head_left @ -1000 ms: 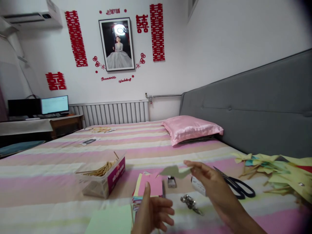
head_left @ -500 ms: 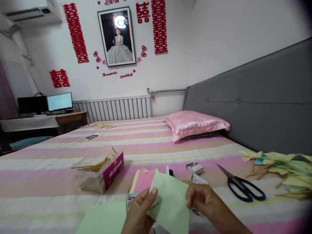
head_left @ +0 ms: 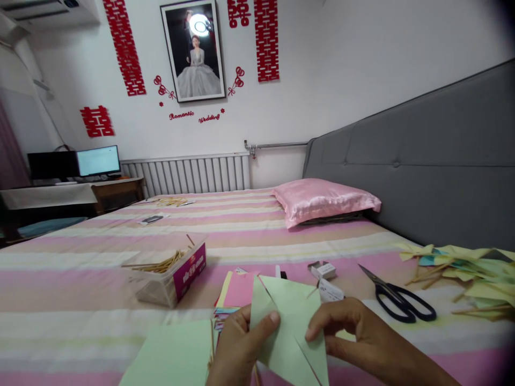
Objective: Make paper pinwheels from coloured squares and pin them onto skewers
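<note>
The left hand [head_left: 241, 346] and right hand [head_left: 348, 332] both pinch green paper [head_left: 295, 316] (already cut near its corners), likely sorting out a corner; next needs gentle, steady holding.

White wall [head_left: 346, 80] on the far side, framed portrait [head_left: 198, 56] up there, red cutouts [head_left: 267, 45] flanking it! Radiator [head_left: 189, 174] below, lit monitor [head_left: 98, 161] far left, grey headboard [head_left: 442, 145] right, striped bed [head_left: 245, 244] spreading near!

A bedroom in a home, with wedding decorations on the wall.
A broad bed [head_left: 241, 236] with a striped cover, a padded grey headboard [head_left: 434, 155] and a pink satin pillow [head_left: 325, 202]; beyond, a radiator [head_left: 189, 175], a framed portrait [head_left: 197, 69], red cut-out characters [head_left: 267, 43] and "Romantic Wedding" lettering [head_left: 181, 116].
</note>
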Tool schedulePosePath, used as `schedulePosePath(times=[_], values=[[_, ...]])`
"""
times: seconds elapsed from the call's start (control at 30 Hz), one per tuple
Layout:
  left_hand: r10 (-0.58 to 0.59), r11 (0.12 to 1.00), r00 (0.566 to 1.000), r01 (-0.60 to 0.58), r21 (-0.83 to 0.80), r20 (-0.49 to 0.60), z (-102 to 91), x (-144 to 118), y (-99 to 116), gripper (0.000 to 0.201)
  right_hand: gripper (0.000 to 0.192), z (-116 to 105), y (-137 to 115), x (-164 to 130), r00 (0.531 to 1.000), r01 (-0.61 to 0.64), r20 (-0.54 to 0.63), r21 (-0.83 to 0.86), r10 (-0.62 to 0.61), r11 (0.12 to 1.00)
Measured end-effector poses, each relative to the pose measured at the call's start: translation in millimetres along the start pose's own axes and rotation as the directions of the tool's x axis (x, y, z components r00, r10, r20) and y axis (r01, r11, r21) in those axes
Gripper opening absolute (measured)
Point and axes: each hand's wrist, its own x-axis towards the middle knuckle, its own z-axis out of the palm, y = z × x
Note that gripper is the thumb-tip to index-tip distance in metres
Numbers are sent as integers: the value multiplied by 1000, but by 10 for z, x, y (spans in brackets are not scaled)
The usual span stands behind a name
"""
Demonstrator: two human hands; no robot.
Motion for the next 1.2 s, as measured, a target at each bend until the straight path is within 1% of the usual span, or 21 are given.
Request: schedulePosePath(times=[0.07,0.2,0.3,0.4,0.53,0.67,0.83,0.97,1.1,1.2], values=[[-6,1000,1000,6,3,7,-8,-9,10,52,9,-11,-34,-21,1000,-12,13,-101,13,995],[-15,1000,998,14,11,59,-8,-23,21,48,12,-20,-51,-23,999,-31,31,-154,36,988],[16,1000,997,-17,12,81,9,-38,31,45,9,-11,-20,0,998,-32,45,-122,37,992],[35,999,994,-34,-6,105,23,-44,34,46,10,9,28,33,999,11,52,-53,-8,999],[34,999,994,-37,19,105,10,-13,2,47,20,44,70,65,999,39,-10,-2,-39,999],[27,997,993,-35,74,111,-14,21,-42,49,25,76,77,84,998,13,-54,4,-12,1000],[16,997,991,-26,72,133,-16,21,-53,49,21,102,87,109,991,-14,-134,25,17,1000],[26,998,984,-36,53,174,-10,21,-51,49,19,121,89,125,988,-44,-142,58,51,997],[25,999,985,-33,43,171,-8,30,-63,45,21,149,85,124,987,-87,-130,96,99,992],[37,998,983,-44,38,179,-6,27,-72,44,22,167,86,125,981,-109,-150,100,123,989]])
